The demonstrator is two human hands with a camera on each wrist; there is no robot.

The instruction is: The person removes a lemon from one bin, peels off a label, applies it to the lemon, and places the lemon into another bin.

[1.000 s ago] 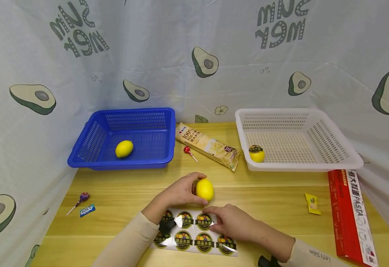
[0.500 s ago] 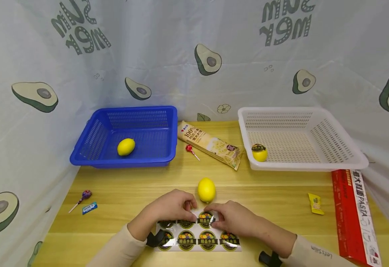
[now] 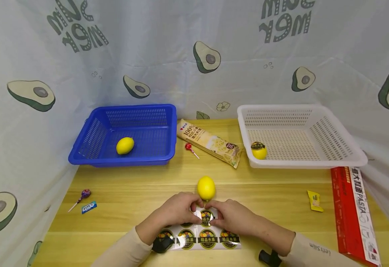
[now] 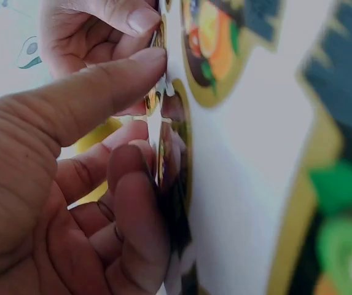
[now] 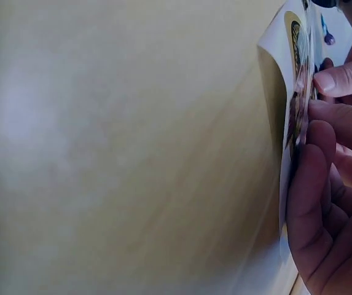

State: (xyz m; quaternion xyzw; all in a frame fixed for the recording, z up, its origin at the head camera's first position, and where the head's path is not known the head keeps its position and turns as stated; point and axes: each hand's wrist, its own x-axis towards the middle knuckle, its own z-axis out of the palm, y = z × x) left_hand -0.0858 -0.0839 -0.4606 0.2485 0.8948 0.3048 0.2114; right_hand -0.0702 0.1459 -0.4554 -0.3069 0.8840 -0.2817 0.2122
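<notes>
A glossy sheet of round fruit stickers (image 3: pixel 218 240) lies on the table below a lemon (image 3: pixel 206 188). My left hand (image 3: pixel 178 209) and right hand (image 3: pixel 231 218) meet at its upper edge, thumbs and index fingers curled in at either side of one black and gold sticker (image 3: pixel 206 216). In the left wrist view the left thumb (image 4: pixel 111 89) presses at the sticker's edge, fingers curled opposite. The right wrist view has the right hand's fingers (image 5: pixel 314 178) gripping the sheet (image 5: pixel 281 55), whose near edge curls off the wood.
A blue basket (image 3: pixel 137 160) with a lemon (image 3: pixel 125 145) stands at the back left; a white basket (image 3: pixel 309 163) with a stickered lemon (image 3: pixel 259 152) at the back right. Around lie a pasta packet (image 3: pixel 211 142), lollipops (image 3: pixel 85 193), small wrapped sweets (image 3: pixel 315 201) and a red pasta box (image 3: pixel 348 215).
My left hand has let go of the lemon, left it standing above the sheet, and come down to the sticker beside my right hand. The right hand stays at the sheet's upper edge.
</notes>
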